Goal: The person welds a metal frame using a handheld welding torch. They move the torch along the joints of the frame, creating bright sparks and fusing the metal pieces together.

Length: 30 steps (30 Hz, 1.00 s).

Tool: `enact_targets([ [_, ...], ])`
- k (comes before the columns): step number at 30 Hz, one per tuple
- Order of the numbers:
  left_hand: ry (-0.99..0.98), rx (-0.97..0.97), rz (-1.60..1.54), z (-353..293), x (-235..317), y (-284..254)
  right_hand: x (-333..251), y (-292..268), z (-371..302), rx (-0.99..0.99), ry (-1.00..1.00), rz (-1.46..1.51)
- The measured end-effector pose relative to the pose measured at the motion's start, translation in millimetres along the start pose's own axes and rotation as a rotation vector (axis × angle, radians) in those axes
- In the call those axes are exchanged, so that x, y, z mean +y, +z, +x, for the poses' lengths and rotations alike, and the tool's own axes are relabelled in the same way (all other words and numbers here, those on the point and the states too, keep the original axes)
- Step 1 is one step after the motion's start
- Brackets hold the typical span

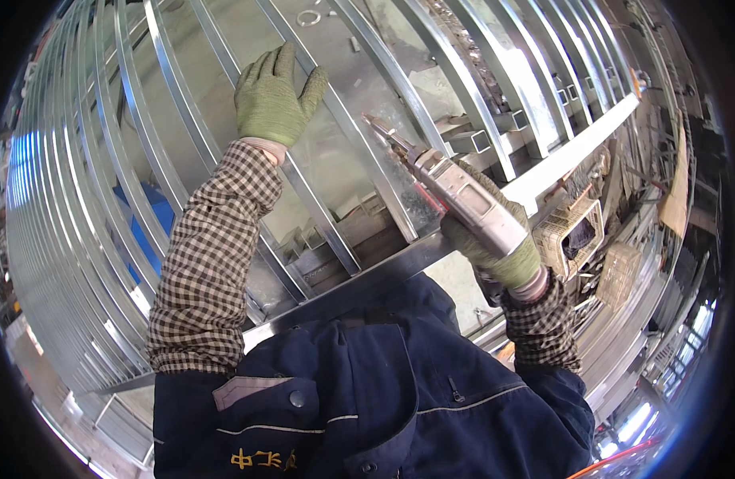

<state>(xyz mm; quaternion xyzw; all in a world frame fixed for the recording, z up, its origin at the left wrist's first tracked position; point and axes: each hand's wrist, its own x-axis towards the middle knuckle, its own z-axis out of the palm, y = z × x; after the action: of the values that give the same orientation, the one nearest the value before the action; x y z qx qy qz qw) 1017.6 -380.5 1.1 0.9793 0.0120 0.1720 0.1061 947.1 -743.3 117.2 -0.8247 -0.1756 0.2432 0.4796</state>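
Observation:
My left hand [276, 104], in a green glove, lies with its fingers stretched out over two neighbouring bars of a metal frame [383, 259]. It holds nothing. In my right hand [511, 267], also gloved in green, is a silver drill-like power tool [473, 199] with a long tapered nose. The tool tilts up and to the left, its tip above the gap between two bars; whether it touches either cannot be told. My right fingers wrap around its body and are partly hidden under it. Checkered sleeves cover both forearms.
Many parallel shiny bars stretch away to the left and far side. A bright crosswise rail [571, 152] runs at the right. Beyond it stand a beige basket [557, 267] and stacked metal lengths [623, 319]. Something blue [150, 223] shows beneath the bars. A ring [308, 17] lies at the far side.

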Motion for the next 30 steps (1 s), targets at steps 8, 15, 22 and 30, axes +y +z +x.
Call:
enact_targets([
  [8,-0.062,-0.044,-0.080,1,7,-9,27,-35,25,-0.191,0.112,0.280],
  [15,-0.080,-0.067,-0.084,3,10,-12,31,-48,34,-0.234,0.299,0.538],
  [22,-0.063,-0.064,-0.108,4,9,-16,28,-63,43,-0.292,0.510,0.586],
  [30,-0.102,-0.073,-0.076,3,15,-20,36,-64,44,-0.322,0.512,0.624],
])
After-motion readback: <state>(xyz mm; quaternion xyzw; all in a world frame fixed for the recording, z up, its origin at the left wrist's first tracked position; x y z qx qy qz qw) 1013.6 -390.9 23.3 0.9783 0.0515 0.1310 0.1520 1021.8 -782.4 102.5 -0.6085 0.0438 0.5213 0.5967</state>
